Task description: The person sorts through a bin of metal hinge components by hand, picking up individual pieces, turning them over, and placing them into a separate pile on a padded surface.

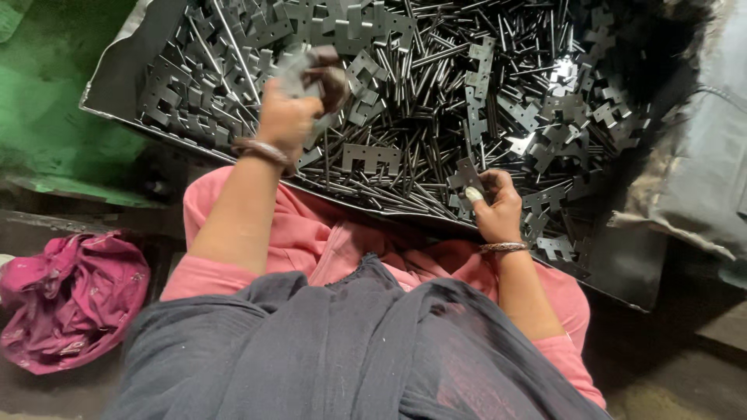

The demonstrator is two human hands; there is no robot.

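Note:
A big dark metal tray [117,74] in front of me is heaped with grey stamped metal brackets [372,158] and thin steel rods [436,54]. My left hand [292,117] is raised over the tray's left half, fingers closed around a handful of brackets; it looks blurred. At the tray's near edge my right hand [494,206] pinches one flat bracket [467,175] between thumb and fingers. A bangle sits on each wrist.
A crumpled magenta cloth [70,295] lies on the floor at the left. A green surface [54,93] lies beyond the tray's left side. Grey sacking [700,171] borders the tray on the right. Pink sleeves and a dark grey scarf [350,350] fill the foreground.

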